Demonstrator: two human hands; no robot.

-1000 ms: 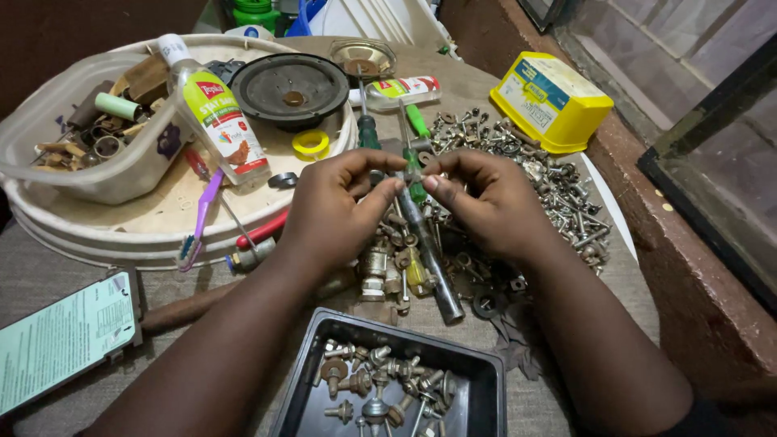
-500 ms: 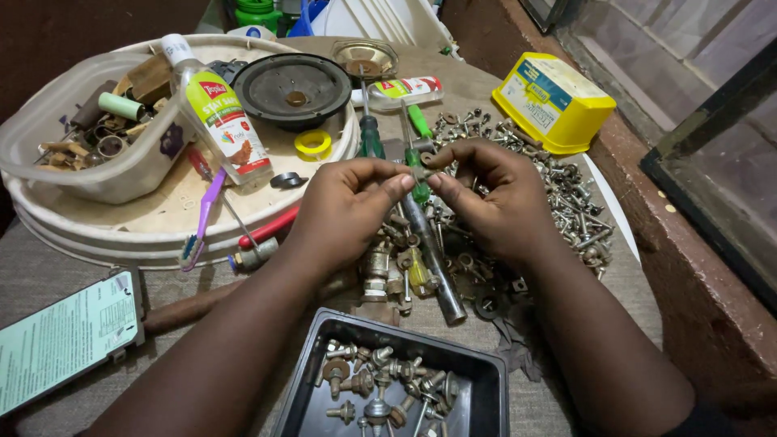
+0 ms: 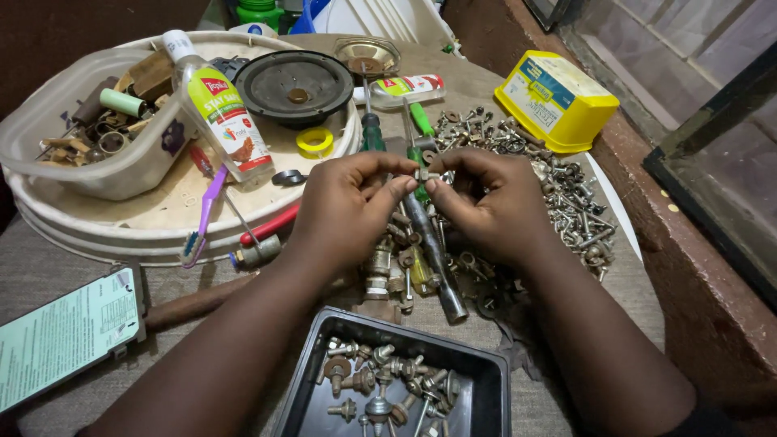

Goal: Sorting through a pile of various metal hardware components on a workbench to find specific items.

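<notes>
My left hand (image 3: 350, 206) and my right hand (image 3: 490, 204) meet above a heap of metal screws, nuts and bolts (image 3: 558, 190). Their fingertips pinch one small metal bolt (image 3: 424, 175) between them, the left from the left, the right from the right. Under the hands lie a long metal rod (image 3: 437, 263) and two green-handled screwdrivers (image 3: 371, 129). A black tray (image 3: 477, 376) close to me holds several sorted bolts with washers.
A wide cream lid (image 3: 121, 235) at left carries a clear tub of scrap (image 3: 81, 154), a plastic bottle (image 3: 218, 113), a black speaker cone (image 3: 295, 87), a yellow tape ring (image 3: 314, 142) and a purple toothbrush (image 3: 202, 218). A yellow box (image 3: 554, 101) stands at the back right; a phone (image 3: 65, 332) lies front left.
Both hands stay together over the heap. The fingertips have shifted slightly on the small bolt; nothing else has moved.
</notes>
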